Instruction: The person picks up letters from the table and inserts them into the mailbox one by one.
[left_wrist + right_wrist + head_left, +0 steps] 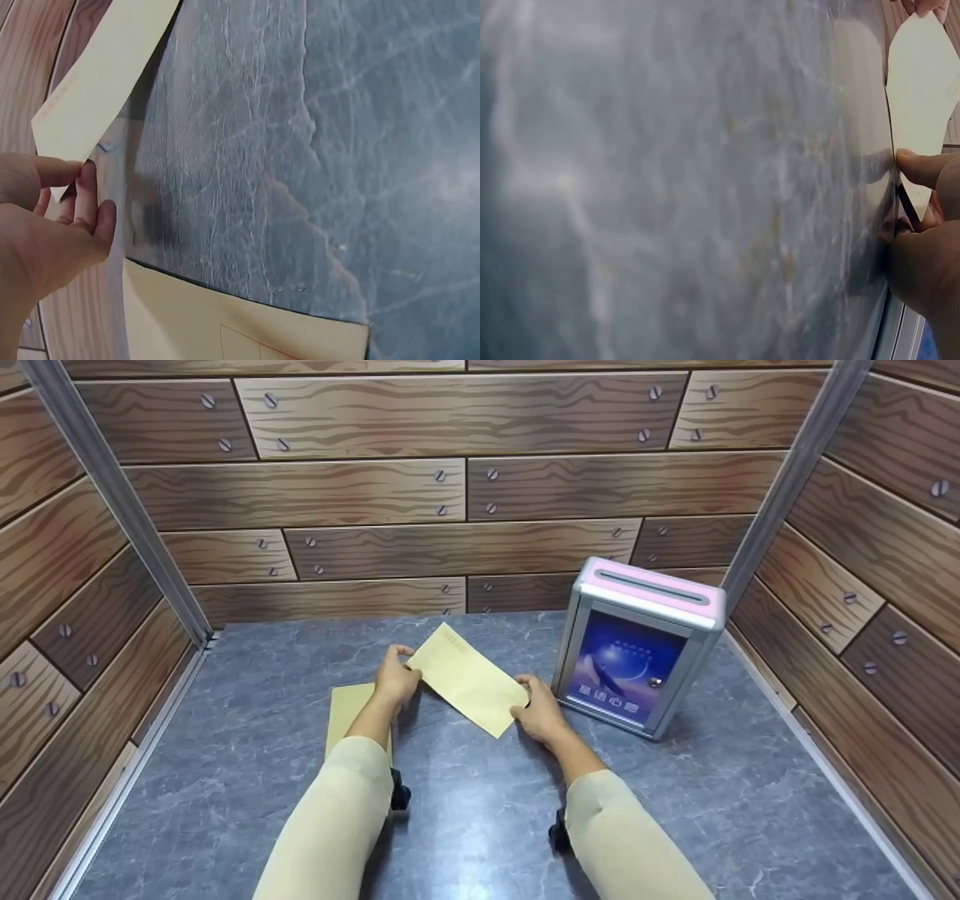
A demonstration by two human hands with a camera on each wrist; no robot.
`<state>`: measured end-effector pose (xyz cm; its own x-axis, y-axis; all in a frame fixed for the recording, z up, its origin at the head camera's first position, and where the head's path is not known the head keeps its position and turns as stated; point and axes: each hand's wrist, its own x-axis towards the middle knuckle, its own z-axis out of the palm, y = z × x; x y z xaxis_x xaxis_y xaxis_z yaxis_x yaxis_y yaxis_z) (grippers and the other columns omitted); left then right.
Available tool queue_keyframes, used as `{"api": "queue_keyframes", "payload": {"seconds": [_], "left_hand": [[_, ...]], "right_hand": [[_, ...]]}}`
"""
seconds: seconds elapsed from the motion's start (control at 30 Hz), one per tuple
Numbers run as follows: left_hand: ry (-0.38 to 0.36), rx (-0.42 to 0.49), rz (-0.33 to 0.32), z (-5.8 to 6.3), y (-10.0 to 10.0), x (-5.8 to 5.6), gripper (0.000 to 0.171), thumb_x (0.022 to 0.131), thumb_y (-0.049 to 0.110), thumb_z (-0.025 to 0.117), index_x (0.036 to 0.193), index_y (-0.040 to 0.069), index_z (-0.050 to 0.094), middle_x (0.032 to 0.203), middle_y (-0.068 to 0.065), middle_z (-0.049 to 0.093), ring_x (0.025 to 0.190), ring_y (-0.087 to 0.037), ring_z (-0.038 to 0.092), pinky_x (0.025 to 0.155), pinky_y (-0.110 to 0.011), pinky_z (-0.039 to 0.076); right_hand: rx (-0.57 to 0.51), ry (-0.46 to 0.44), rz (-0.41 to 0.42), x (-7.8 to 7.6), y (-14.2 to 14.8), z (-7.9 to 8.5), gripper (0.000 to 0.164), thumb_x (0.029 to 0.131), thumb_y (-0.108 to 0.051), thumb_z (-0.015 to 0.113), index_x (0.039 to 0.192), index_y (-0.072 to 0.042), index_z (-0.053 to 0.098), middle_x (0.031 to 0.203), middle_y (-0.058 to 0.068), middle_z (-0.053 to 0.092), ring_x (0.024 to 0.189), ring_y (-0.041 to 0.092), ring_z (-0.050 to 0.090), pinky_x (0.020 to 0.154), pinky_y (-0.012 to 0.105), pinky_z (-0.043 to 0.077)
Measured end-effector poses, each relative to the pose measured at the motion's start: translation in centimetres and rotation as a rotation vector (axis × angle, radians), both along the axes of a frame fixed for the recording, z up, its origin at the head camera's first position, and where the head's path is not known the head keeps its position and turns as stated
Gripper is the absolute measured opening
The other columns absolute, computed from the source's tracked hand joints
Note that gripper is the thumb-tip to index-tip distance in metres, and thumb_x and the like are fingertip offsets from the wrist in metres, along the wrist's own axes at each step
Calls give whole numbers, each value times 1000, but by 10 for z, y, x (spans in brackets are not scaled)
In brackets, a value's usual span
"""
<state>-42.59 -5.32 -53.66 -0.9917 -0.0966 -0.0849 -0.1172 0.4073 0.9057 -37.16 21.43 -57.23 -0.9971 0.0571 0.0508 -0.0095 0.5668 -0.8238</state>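
Note:
A pale yellow envelope (469,679) is held up at a slant over the grey marbled table, its upper left corner bearing small faint print. My left hand (397,679) pinches its left end between thumb and fingers, as the left wrist view also shows at the envelope's corner (67,142). At the lower right end, my right hand (538,711) pinches the edge, thumb on the near face (922,90). Below my left forearm lies another yellow envelope (349,705), partly hidden by the arm; red printed lines show on it in the left wrist view.
Right of my right hand stands a silver-framed box (637,649) with a pink top, a long slot (652,586) in it and a small lock on its blue front. Wood-patterned walls (465,487) enclose the table (247,810) at the back and both sides.

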Motion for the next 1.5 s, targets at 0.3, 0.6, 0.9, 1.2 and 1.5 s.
{"api": "queue_keyframes", "payload": {"seconds": [0.3, 0.6, 0.9, 1.2, 1.5], "left_hand": [[-4, 281, 47, 4, -1, 4, 41, 100, -6, 57, 139, 5, 49, 108, -10, 58, 81, -18, 64, 83, -34, 63], [-29, 474, 45, 11, -1, 7, 40, 102, -9, 55, 139, 1, 44, 119, -19, 59, 78, -18, 69, 91, -41, 68], [-15, 530, 20, 15, -1, 7, 36, 103, -8, 55, 135, 3, 41, 118, -16, 54, 82, -19, 67, 89, -39, 69], [12, 492, 9, 32, -2, 19, 37, 105, -2, 58, 138, 7, 45, 114, -13, 61, 87, -19, 71, 94, -47, 67], [85, 430, -66, 56, -4, 32, 36, 107, 1, 59, 139, 15, 49, 111, -11, 67, 99, -22, 73, 93, -48, 67]], "right_hand": [[-59, -6, -24, 2, 2, 2, 44, 93, 7, 63, 134, -8, 68, 98, 12, 69, 87, 20, 60, 78, 28, 47], [-170, -23, -20, 2, 8, 3, 33, 92, 6, 64, 121, -6, 71, 83, -2, 53, 76, 12, 50, 66, 21, 41], [-236, -61, 5, 3, 10, 5, 26, 90, 4, 65, 114, -2, 70, 76, -5, 52, 67, 9, 46, 59, 20, 38], [-213, -86, 109, 11, 13, 19, 18, 89, 1, 67, 107, -1, 67, 79, -6, 55, 73, 8, 50, 63, 18, 40], [-193, -80, 243, 28, 11, 46, 12, 90, 7, 69, 99, 2, 63, 85, -1, 56, 76, 12, 55, 65, 21, 52]]}}
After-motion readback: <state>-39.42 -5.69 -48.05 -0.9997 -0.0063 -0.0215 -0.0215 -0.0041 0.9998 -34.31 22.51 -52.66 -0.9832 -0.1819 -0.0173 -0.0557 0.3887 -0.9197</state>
